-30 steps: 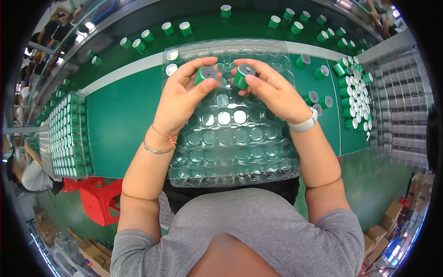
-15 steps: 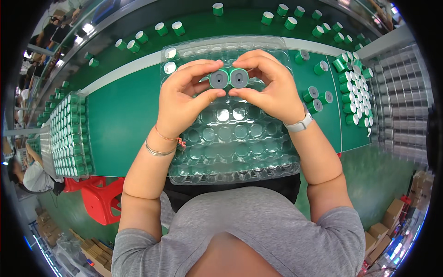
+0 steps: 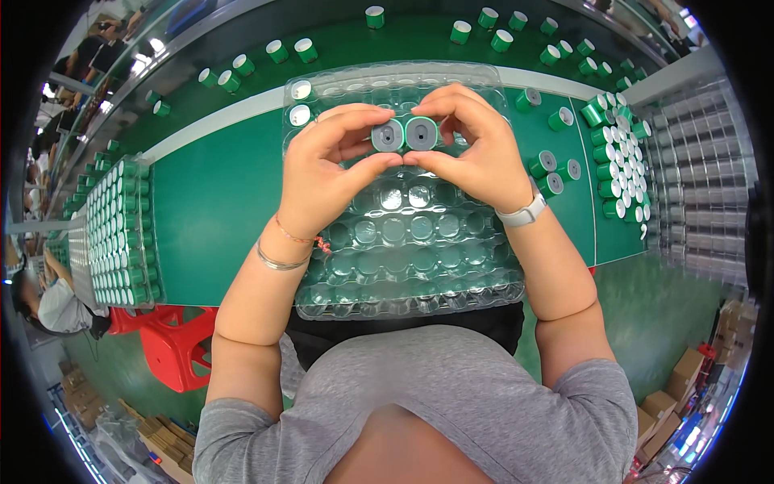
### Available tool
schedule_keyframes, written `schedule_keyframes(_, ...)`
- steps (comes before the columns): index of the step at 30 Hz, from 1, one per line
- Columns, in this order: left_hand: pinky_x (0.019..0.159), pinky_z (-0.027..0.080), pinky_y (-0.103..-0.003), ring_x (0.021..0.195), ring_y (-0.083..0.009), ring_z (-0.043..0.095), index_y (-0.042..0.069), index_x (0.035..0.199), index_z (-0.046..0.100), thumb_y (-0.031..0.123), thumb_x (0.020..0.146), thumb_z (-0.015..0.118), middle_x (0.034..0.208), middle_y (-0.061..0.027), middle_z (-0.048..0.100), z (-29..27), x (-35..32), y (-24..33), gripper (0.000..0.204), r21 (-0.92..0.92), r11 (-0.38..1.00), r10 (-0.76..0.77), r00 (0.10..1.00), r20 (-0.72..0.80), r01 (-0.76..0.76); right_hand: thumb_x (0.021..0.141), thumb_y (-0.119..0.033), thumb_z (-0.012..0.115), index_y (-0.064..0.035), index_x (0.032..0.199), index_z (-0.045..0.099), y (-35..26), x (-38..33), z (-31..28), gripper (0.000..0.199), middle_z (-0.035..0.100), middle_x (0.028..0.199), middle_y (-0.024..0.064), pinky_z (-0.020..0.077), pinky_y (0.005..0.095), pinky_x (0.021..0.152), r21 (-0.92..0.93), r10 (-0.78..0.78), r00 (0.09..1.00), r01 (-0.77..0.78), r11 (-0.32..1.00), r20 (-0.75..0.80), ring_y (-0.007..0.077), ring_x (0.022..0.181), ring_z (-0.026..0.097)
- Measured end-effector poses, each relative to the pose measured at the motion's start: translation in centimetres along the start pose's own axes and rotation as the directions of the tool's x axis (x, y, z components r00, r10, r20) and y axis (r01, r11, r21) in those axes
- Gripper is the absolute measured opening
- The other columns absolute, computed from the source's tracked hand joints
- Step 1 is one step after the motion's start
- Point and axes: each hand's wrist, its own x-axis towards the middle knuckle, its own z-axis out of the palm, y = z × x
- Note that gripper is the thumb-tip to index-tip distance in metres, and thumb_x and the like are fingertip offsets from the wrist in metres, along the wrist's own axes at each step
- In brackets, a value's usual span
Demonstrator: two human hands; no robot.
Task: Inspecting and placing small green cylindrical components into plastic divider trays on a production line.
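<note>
My left hand [image 3: 322,165] pinches a green cylinder [image 3: 387,136] between thumb and fingers. A second green cylinder [image 3: 421,134] is gripped the same way by my right hand [image 3: 485,161]. The two are held side by side, nearly touching, with their grey slotted end faces turned toward me. Both hands are above a clear plastic tray [image 3: 407,262] of round pockets. At its far left corner sit two white-ended cylinders [image 3: 300,102]. My hands hide part of the tray's far rows.
Loose grey-ended cylinders [image 3: 551,185] stand right of the tray, beside a cluster of white-ended ones [image 3: 621,165]. A filled tray [image 3: 125,234] is at left, stacked clear trays [image 3: 697,177] at far right. More cylinders [image 3: 305,50] line the far green strip. A red stool [image 3: 173,347] stands lower left.
Both held cylinders have shifted slightly right and a little up, still side by side. The cylinders on the far strip have moved slightly left.
</note>
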Motion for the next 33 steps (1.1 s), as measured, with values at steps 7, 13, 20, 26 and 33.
schedule_keyframes(7, 0.09, 0.058, -0.034, 0.104, -0.0235, 0.067, -0.003, 0.114, 0.061, -0.002, 0.076, 0.079, 0.114, -0.0115, 0.064, 0.0, 0.0, 0.8, 0.043, -0.052, 0.982, -0.181, 0.983, -0.026, 0.18, 0.07, -0.008, 0.084, -0.0028, 0.105, 0.066, 0.3, 0.0, 0.1, 0.04, 0.062, 0.105, 0.0041, 0.0453, 0.022, 0.067, 0.041, 0.051, 0.998, -0.053, 0.998, 0.028, 0.0095, 0.084, 0.056)
schedule_keyframes(13, 0.09, 0.058, -0.034, 0.104, -0.0237, 0.067, -0.002, 0.114, 0.06, 0.0, 0.076, 0.079, 0.115, -0.0119, 0.064, 0.1, 0.0, 0.6, 0.043, -0.021, 0.994, -0.106, 0.994, -0.032, 0.106, 0.071, -0.007, 0.082, -0.0022, 0.107, 0.065, 0.3, 0.0, 0.0, 0.04, 0.06, 0.108, 0.0057, 0.0467, 0.0227, 0.069, 0.061, 0.041, 0.998, -0.044, 0.997, 0.042, 0.0104, 0.087, 0.057)
schedule_keyframes(20, 0.091, 0.054, -0.031, 0.106, -0.0198, 0.064, -0.002, 0.117, 0.059, 0.0, 0.077, 0.079, 0.116, -0.0124, 0.064, -0.6, 0.5, 0.2, 0.045, 0.064, 0.998, -0.022, 0.998, -0.052, 0.025, 0.078, 0.001, 0.076, -0.0003, 0.114, 0.063, 0.9, 0.0, 0.4, 0.038, 0.058, 0.107, 0.007, 0.0522, 0.0274, 0.078, 0.275, 0.079, 0.997, -0.081, 0.958, 0.017, 0.016, 0.1, 0.061)
schedule_keyframes(26, 0.095, 0.051, -0.036, 0.103, -0.022, 0.063, -0.003, 0.133, 0.042, 0.008, 0.09, 0.068, 0.113, -0.014, 0.063, -4.4, 1.2, -0.7, 0.052, -0.604, 0.792, -0.259, 0.946, -0.196, 0.092, 0.093, -0.013, 0.064, -0.0024, 0.126, 0.06, -1.9, 1.5, 0.4, 0.036, 0.055, 0.107, 0.0052, 0.0459, 0.0243, 0.071, -0.096, 0.292, 0.923, -0.276, 0.956, 0.25, 0.0098, 0.082, 0.055)
schedule_keyframes(33, 0.094, 0.053, -0.038, 0.099, -0.0246, 0.064, -0.004, 0.129, 0.041, 0.01, 0.093, 0.065, 0.109, -0.0163, 0.063, -8.8, 1.6, -4.6, 0.046, -0.608, 0.785, -0.206, 0.872, -0.444, -0.124, 0.09, -0.016, 0.065, -0.0028, 0.125, 0.057, -2.3, 4.9, 7.0, 0.038, 0.059, 0.093, 0.0056, 0.0461, 0.0284, 0.07, -0.227, 0.04, 0.962, 0.023, 0.974, 0.269, 0.0154, 0.075, 0.053)
